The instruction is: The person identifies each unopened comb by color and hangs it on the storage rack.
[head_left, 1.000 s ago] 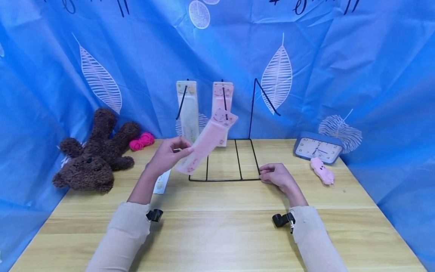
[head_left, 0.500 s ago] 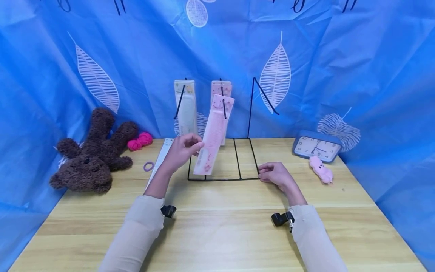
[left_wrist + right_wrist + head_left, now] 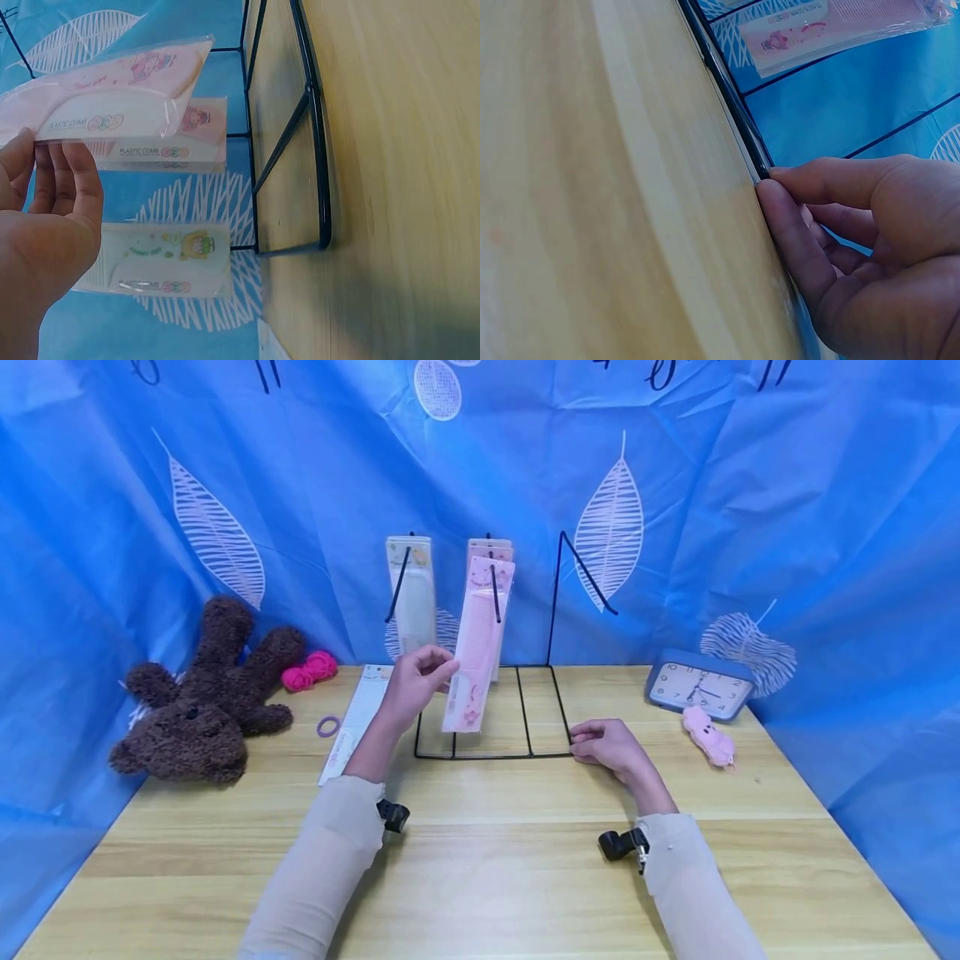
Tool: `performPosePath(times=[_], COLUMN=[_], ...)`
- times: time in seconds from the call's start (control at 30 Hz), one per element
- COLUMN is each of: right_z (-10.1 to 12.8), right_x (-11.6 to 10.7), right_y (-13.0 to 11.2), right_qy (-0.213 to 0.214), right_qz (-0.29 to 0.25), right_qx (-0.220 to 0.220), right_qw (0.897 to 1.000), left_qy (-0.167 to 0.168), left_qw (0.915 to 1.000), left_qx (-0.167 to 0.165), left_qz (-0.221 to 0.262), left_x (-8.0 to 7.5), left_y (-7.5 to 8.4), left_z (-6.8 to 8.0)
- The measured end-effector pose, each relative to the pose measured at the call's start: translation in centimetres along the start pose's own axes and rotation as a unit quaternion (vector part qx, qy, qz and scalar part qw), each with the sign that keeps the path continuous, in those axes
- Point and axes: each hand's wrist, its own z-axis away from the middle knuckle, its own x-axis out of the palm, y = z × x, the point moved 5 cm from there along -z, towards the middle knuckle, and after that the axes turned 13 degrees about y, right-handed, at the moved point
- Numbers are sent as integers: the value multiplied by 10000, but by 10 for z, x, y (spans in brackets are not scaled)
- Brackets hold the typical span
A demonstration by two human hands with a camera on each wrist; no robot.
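Observation:
A pink packaged plastic comb [image 3: 476,647] hangs tilted on the middle hook of a black wire rack [image 3: 529,710], near the hook's front. My left hand [image 3: 417,685] pinches its lower left edge; the left wrist view shows thumb and fingers on the clear pack [image 3: 112,105]. Behind it on the same hook hang more pink comb packs [image 3: 491,545]. Pale green comb packs [image 3: 412,593] hang from the left hook. With thumb and forefinger, my right hand [image 3: 611,749] pinches the rack's front right corner, also seen in the right wrist view.
Left of the rack lie a comb pack [image 3: 358,722] and a purple ring [image 3: 327,726]. Farther left are a brown teddy bear [image 3: 198,710] and pink yarn [image 3: 310,671]. At right stand a blue clock [image 3: 701,685] and a small pink toy [image 3: 708,737]. A blue curtain [image 3: 337,485] closes the back.
My left hand has moved right and slightly up, swinging the pink comb pack more upright and farther back along the middle hook. The right hand has stayed at the rack's corner.

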Motion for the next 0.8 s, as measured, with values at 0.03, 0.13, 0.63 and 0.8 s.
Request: performPosePath(times=[0.03,0.13,0.63,0.8], right_z=[0,1,2,0], right_x=[0,0,-1,0], right_y=[0,-1,-2,-1], right_qy=[-1,-4,-21,-9], right_qz=[16,32,-18,-25], right_qx=[-9,-29,-34,-48], right_qw=[10000,10000,10000,10000], left_qy=[55,199,791,899], left_qw=[10000,9996,9949,9934], left_qx=[-52,-192,-599,-685], left_qz=[15,55,172,173], left_x=[0,2,14,16], left_y=[-1,-3,-9,-9], left_z=[-1,-4,-17,-20])
